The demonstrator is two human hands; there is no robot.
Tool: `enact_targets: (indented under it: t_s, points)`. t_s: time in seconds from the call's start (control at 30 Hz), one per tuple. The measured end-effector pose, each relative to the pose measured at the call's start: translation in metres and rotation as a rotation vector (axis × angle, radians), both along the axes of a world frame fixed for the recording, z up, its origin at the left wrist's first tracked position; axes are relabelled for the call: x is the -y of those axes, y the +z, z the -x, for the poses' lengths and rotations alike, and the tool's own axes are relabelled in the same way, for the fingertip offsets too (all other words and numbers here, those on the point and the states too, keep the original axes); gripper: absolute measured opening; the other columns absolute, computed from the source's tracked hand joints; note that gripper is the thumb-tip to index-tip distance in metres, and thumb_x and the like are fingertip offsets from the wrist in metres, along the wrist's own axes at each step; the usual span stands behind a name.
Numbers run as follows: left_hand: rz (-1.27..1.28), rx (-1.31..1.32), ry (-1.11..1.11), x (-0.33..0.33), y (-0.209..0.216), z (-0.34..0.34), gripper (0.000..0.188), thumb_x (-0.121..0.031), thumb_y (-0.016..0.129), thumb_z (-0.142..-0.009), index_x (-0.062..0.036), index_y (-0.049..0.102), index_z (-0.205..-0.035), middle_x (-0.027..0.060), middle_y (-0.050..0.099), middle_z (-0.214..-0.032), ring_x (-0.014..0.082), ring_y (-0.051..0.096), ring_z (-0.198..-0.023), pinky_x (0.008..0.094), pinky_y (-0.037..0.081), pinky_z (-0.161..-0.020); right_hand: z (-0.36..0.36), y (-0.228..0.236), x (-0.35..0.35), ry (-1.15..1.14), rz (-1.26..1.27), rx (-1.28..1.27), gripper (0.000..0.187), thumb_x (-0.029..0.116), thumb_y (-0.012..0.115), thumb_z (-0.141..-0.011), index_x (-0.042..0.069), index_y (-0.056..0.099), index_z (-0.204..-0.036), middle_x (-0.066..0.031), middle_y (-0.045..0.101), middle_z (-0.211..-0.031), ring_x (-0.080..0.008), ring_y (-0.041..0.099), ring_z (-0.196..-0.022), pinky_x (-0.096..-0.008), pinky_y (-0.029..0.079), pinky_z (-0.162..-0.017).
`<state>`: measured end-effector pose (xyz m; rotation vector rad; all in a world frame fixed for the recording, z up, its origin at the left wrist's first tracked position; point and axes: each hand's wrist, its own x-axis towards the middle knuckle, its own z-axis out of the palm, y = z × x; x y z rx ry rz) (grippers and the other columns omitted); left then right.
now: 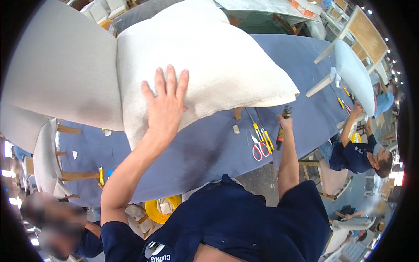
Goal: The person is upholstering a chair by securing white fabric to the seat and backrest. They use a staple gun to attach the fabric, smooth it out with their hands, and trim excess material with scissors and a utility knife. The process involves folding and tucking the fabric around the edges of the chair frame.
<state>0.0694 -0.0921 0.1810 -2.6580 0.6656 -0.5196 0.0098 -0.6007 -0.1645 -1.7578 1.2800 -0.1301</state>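
Observation:
My left hand [166,105] lies flat, fingers spread, on the cream fabric of an upholstered chair seat [205,56]. The fabric's loose edge hangs over the near side, and a short wooden leg [238,112] shows beneath it. To the right, my right hand [286,123] is closed around a dark, stick-like tool [280,140] with orange marks; its exact kind cannot be made out. Just left of that hand, red-handled scissors [260,151] and yellow utility knives [267,139] lie on the blue-grey covered table [196,161].
Tall upholstered backs [65,65] crowd the left. A yellow round container [162,210] stands below the table's near edge. At the right, a co-worker [358,150] handles a chair with a pale blue seat [354,74]. Another person [89,240] is at lower left.

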Motion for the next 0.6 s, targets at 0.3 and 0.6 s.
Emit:
enact_targets:
  t_s: [0.3, 0.6]
  points:
    - [0.015, 0.042, -0.069, -0.002, -0.008, 0.001, 0.111, -0.047, 0.084, -0.075, -0.0104, 0.025, -0.162, 0.0234, 0.033, -0.162, 0.0432, 0.036, -0.148, 0.0689, 0.037, -0.108, 0.082, 0.103, -0.297, 0.331, -0.473, 0.659, 0.023, 0.006, 0.075, -0.087, -0.001, 0.062, -0.105, -0.0053, 0.067, -0.09, -0.0148, 0.066, -0.081, -0.0307, 0.053, -0.076]
    - [-0.029, 0.057, -0.126, -0.004, -0.007, -0.003, 0.096, -0.034, 0.078, -0.084, -0.009, 0.027, -0.162, 0.0258, 0.034, -0.16, 0.0447, 0.037, -0.146, 0.0688, 0.038, -0.107, 0.054, 0.213, -0.407, 0.723, -0.098, 1.1, 0.038, 0.002, 0.077, -0.082, -0.002, 0.061, -0.117, -0.0127, 0.072, -0.084, -0.0252, 0.074, -0.072, -0.0305, 0.056, -0.066]
